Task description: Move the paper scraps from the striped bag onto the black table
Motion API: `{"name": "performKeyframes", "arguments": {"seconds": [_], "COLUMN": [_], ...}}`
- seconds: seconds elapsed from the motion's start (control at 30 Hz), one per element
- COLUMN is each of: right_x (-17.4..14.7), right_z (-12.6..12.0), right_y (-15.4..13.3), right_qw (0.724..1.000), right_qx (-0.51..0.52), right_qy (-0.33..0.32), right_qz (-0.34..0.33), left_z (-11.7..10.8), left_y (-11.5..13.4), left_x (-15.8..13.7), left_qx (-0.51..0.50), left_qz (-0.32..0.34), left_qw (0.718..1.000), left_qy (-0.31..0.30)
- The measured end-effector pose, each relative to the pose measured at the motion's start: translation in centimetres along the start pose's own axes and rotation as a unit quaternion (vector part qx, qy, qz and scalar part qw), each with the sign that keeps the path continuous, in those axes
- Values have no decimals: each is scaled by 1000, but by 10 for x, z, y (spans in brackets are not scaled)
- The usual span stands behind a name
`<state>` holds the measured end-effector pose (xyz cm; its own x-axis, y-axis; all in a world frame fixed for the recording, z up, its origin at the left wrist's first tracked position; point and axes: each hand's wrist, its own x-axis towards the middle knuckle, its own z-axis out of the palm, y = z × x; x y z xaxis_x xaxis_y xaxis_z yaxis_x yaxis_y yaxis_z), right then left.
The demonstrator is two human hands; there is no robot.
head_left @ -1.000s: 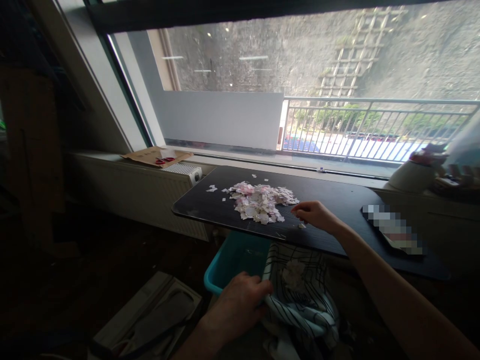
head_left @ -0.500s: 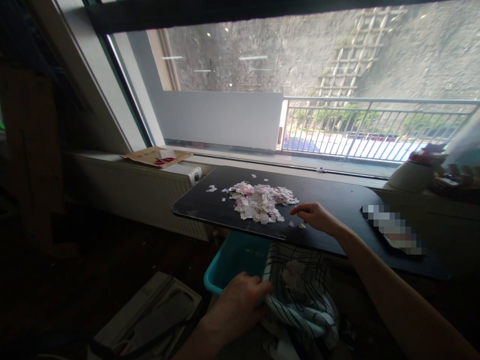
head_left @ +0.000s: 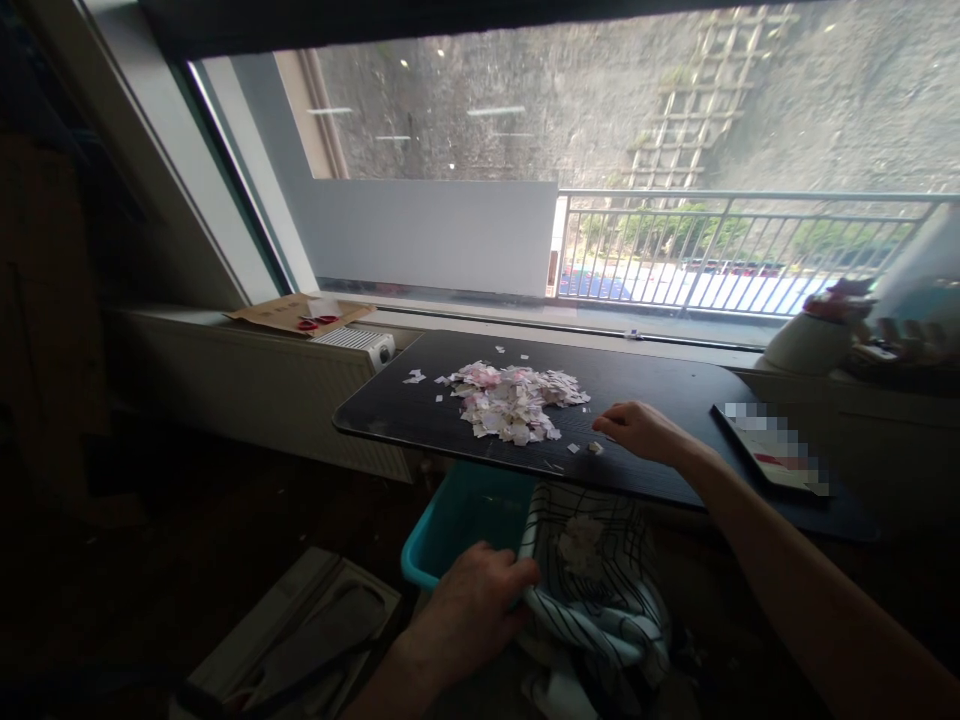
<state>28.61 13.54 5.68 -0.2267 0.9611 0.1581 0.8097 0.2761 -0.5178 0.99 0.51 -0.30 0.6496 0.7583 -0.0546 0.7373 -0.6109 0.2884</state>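
Observation:
My left hand (head_left: pixel 480 605) is closed around the near rim of a turquoise basin (head_left: pixel 422 560), its thumb at the edge of a white cloth with dark lines (head_left: pixel 626 505). Some paper scraps (head_left: pixel 581 545) lie on that cloth. Over the black tabletop (head_left: pixel 660 390), my right hand (head_left: pixel 636 430) has its fingers curled together; whether they pinch anything is hidden. Left of it spreads a heap of small torn paper pieces (head_left: pixel 514 405), white with some pink. A loose scrap (head_left: pixel 595 448) lies just below the right fingertips, and a second one is beside it.
A dark flat object with a blurred face (head_left: pixel 776 450) lies at the table's right. Red-handled scissors (head_left: pixel 316 322) rest on brown cardboard (head_left: pixel 270 312) by the radiator (head_left: pixel 345 440). A white pot (head_left: pixel 802 340) stands by the window. A pale box (head_left: pixel 292 630) is on the floor.
My right hand has drawn back slightly from the paper heap, and its outstretched index finger has curled in. My left hand keeps its hold. The whole view has shifted a little.

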Motion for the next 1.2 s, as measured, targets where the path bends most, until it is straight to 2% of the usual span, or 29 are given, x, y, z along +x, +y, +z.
{"name": "performKeyframes", "arguments": {"seconds": [0.13, 0.23, 0.3, 0.4, 0.57, 0.7, 0.8, 0.9, 1.0, 1.1, 1.2], "right_x": [-9, -22, -32, -42, -40, -28, -16, -7, -7, -19, -37], "right_z": [-8, -16, -19, -18, -14, -11, -7, -5, -3, -1, 3], "right_y": [0, 11, 22, 34, 40, 33, 27, 26, 28, 30, 31], "right_qw": [997, 978, 968, 970, 976, 986, 991, 990, 987, 986, 989], "right_qx": [-75, -190, -226, -205, -175, -151, -130, -130, -133, -129, -104], "right_qy": [-12, 12, 4, -15, -5, 8, -21, -34, -16, 23, 49], "right_qz": [31, 80, 110, 129, 129, 72, 30, 50, 85, 105, 93], "left_z": [1, 3, 4, 4, 3, 4, 4, 4, 4, 3, -2], "left_y": [-1, -3, -4, -4, -4, -5, -5, -5, -5, -6, -3], "left_x": [0, 0, 0, 1, 1, 1, 1, 1, 1, -1, -4], "left_qx": [-1, -3, -2, 1, -11, -21, -26, -28, -27, -31, -48], "left_qz": [-4, 0, 2, 0, -11, -10, -12, -12, -8, -13, -17], "left_qw": [1000, 1000, 1000, 1000, 1000, 1000, 1000, 999, 1000, 999, 999], "left_qy": [-10, -3, -2, -7, -5, -9, -5, -9, -5, -1, -1]}}
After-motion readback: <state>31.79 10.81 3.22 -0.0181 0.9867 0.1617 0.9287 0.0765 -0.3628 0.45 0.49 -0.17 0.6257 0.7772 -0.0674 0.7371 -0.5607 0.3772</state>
